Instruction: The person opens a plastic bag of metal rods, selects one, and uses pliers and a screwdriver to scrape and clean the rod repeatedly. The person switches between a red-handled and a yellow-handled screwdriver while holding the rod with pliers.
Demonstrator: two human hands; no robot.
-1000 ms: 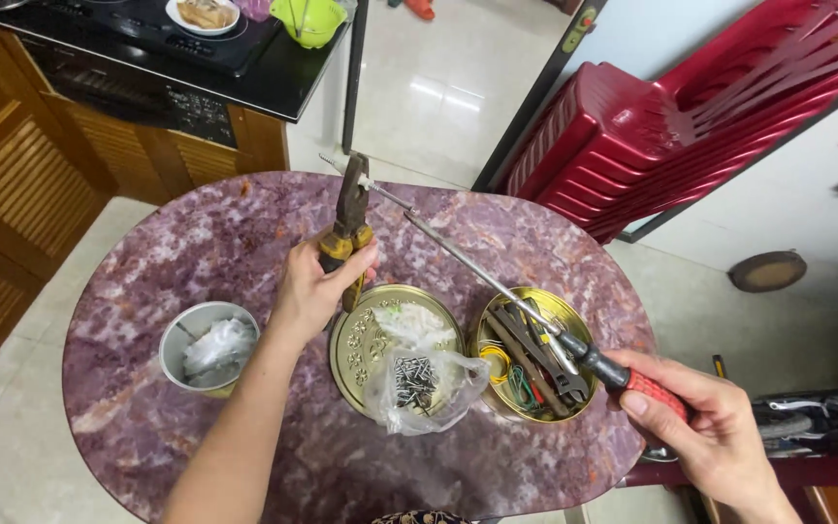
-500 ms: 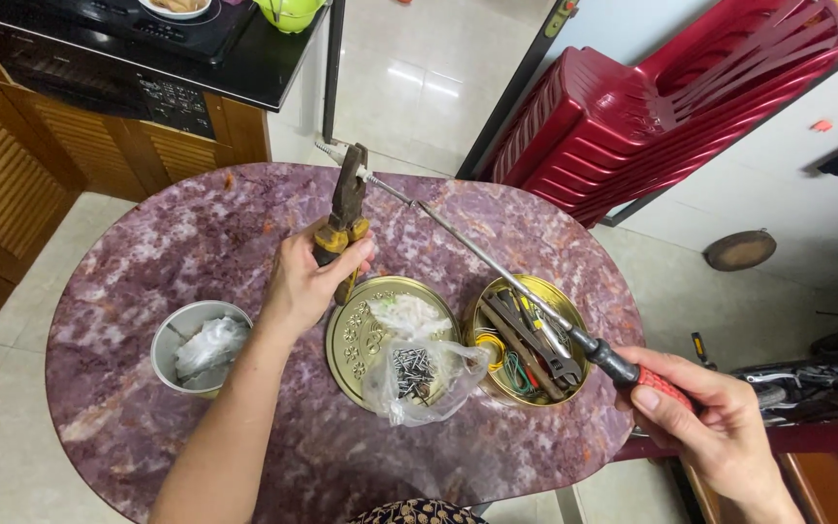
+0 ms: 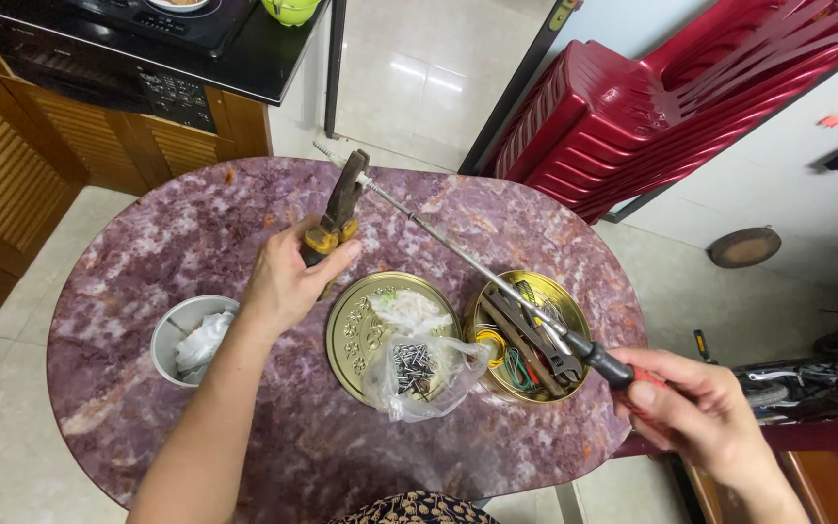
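Observation:
My left hand [image 3: 291, 281] grips the yellow handles of a pair of pliers [image 3: 338, 209] held over the purple marbled table [image 3: 177, 233]. The pliers' jaws clamp the far tip of a long screwdriver [image 3: 477, 262]. My right hand [image 3: 700, 412] holds that screwdriver by its red and black handle, past the table's right edge. The thin metal shaft runs diagonally above two round gold tins.
The left gold tin [image 3: 356, 320] holds a clear plastic bag of dark screws [image 3: 411, 367]; the right tin [image 3: 574, 309] holds tools and wire. A small grey cup [image 3: 178, 325] with white stuffing stands at left. Stacked red chairs [image 3: 671, 107] and a wooden cabinet [image 3: 21, 165] flank the table.
The view has shifted slightly. Both hands keep their grips, with the pliers still on the screwdriver tip.

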